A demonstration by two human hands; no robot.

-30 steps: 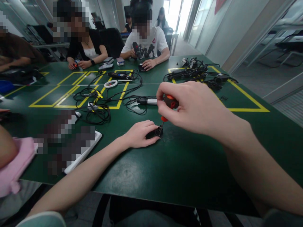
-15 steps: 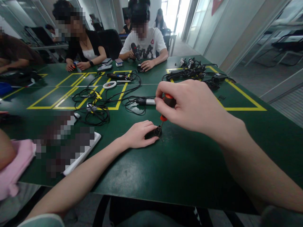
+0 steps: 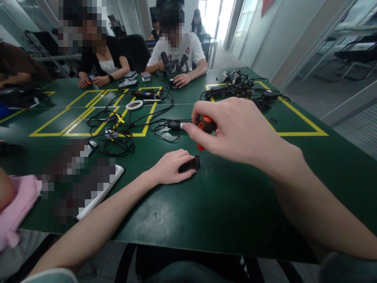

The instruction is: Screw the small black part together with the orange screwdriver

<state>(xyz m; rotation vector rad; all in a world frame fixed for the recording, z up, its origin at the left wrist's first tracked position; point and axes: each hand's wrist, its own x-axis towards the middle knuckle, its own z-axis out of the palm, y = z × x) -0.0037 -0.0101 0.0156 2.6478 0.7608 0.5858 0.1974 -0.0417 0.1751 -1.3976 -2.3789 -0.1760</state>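
My left hand lies low on the table, thumb and fingers closed around a small black part with a short round post at its right end. Above it, my right hand pinches the handle of a screwdriver, orange-red and dark in colour. Its thin shaft points down, nearly upright, with the tip at the right end of the black part. Exactly where the tip sits inside the part is too small to tell.
Behind my hands lies a cable with a silver-and-black barrel. Tangled black cables and a white ring are further left. A heap of cables and plugs sits back right. White-edged trays lie left. Several people sit around the table.
My right thumb has extended to the left across the screwdriver handle, showing more of it. My left hand still holds the black part in place. The view has shifted slightly.
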